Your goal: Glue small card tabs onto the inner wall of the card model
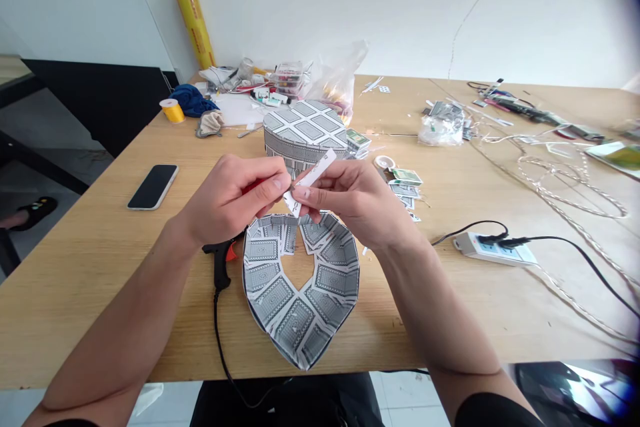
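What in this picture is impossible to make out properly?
All in the head view:
- Red object: mostly covered by the left hand.
- Black tool: upper end hidden behind the left hand.
- White strip: markings too small to read.
- Green-yellow item: cut off by the right edge.

Both forearms reach up from the lower corners and angle inward, bare below dark sleeves that show at the bottom edge. The left hand (240, 195) is curled, knuckles upward, its thumb pressed against the bent index finger. The right hand (350, 197) turns its thumb toward the left one, fingers folded beneath, in a pinch. The fingertips of the two hands nearly meet, wrists well apart.
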`<state>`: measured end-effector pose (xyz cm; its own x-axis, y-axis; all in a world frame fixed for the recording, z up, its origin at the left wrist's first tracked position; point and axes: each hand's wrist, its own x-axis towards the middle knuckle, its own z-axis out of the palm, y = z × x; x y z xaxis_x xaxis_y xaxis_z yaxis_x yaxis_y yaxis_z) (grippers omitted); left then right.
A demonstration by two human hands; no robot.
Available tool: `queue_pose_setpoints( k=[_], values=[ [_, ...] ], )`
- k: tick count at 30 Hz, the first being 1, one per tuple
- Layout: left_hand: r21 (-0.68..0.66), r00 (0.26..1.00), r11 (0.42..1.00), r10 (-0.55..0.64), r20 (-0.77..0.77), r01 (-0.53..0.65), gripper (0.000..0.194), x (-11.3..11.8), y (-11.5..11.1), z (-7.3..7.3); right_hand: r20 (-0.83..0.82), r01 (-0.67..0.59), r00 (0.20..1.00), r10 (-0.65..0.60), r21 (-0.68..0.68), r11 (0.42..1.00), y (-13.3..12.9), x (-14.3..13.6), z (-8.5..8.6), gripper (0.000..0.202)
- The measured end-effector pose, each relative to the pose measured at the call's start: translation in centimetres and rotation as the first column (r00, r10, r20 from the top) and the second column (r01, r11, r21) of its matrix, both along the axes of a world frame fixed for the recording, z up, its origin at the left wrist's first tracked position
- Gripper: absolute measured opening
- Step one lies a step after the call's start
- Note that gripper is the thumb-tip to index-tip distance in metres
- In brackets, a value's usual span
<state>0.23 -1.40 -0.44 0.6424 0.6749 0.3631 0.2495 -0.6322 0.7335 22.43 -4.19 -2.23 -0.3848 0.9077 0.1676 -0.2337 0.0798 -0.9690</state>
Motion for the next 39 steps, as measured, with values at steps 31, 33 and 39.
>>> queue_pose_setpoints(
  k=[31,33,39],
  values=[
    [-0.179,0.996,0.984,0.010,0.093,0.007,0.038,-0.8,0.3,0.1,-0.008,0.163,0.987,-0.163,0.044,0.986,-0.1,-0.2,0.0,0.019],
    [-0.210,0.989,0.977,0.066,0.130,-0.038,0.037,-0.8,0.4,-0.2,0.004,0.142,0.990,-0.142,0.049,0.989,-0.1,-0.2,-0.1,0.018],
    [-0.133,0.998,0.991,0.038,0.054,-0.031,0.039,-0.4,0.2,0.0,-0.033,0.068,0.997,-0.069,-0.024,0.997,-0.2,-0.3,0.0,0.014]
  ],
)
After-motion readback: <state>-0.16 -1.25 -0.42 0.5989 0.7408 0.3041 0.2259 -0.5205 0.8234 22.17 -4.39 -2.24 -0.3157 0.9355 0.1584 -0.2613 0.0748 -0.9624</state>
